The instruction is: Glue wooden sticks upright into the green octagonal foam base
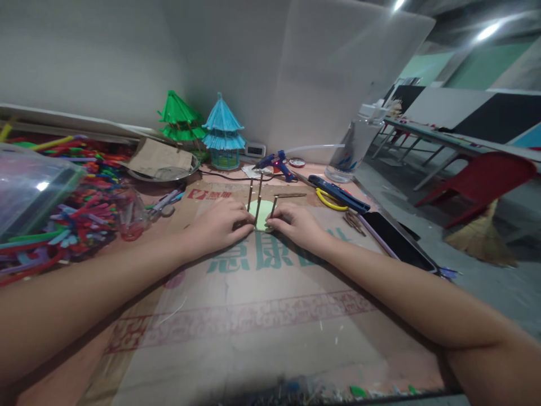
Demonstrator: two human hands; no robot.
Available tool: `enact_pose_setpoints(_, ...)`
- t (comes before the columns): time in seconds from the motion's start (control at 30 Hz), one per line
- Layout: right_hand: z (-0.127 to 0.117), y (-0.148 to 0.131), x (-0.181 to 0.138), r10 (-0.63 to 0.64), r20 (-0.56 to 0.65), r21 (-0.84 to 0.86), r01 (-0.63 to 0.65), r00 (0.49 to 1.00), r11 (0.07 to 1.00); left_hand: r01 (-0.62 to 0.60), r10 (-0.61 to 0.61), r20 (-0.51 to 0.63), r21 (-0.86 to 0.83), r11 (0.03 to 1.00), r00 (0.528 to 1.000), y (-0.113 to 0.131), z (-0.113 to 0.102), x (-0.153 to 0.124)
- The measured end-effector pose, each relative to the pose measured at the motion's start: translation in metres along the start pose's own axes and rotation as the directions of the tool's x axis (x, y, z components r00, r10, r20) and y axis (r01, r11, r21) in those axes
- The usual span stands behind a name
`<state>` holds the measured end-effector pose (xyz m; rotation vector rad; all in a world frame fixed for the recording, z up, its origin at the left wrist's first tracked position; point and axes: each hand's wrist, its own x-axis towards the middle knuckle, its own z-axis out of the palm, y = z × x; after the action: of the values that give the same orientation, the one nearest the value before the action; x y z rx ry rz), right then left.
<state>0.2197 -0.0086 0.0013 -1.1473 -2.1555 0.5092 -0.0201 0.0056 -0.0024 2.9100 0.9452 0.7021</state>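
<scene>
A small pale green base piece lies on the cardboard sheet, with thin brown sticks standing upright on it. My left hand rests at its left side, fingers curled and pinched at the foot of a stick. My right hand presses in from the right, fingertips pinched on the foot of another stick that leans slightly. Both forearms stretch across the cardboard.
A blue glue gun, blue and yellow pliers and a dark phone lie to the right. Green and blue pagoda models stand at the back. Colourful sticks and a clear bag fill the left. Red chair at right.
</scene>
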Motion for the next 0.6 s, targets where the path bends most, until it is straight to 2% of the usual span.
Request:
enact_pose_setpoints(0.17,0.000,0.000,-0.003,0.037,-0.030,0.074,-0.035,0.999,0.997,0.006,-0.006,-0.005,-0.018,1.000,1.000,0.000,0.000,0.000)
enact_pose_setpoints(0.3,0.000,-0.002,-0.002,0.001,0.006,0.033,-0.001,1.000,0.999,-0.008,0.008,0.003,-0.016,1.000,1.000,0.000,0.000,0.000)
enact_pose_setpoints(0.43,0.000,-0.004,-0.006,0.019,0.024,0.087,-0.021,1.000,0.996,-0.004,0.004,0.005,-0.015,1.000,1.000,0.000,-0.001,0.001)
enact_pose_setpoints(0.6,0.003,-0.003,-0.011,-0.063,0.003,0.152,0.062,0.998,0.986,0.076,-0.076,0.012,-0.023,0.997,0.997,0.001,-0.001,0.002)
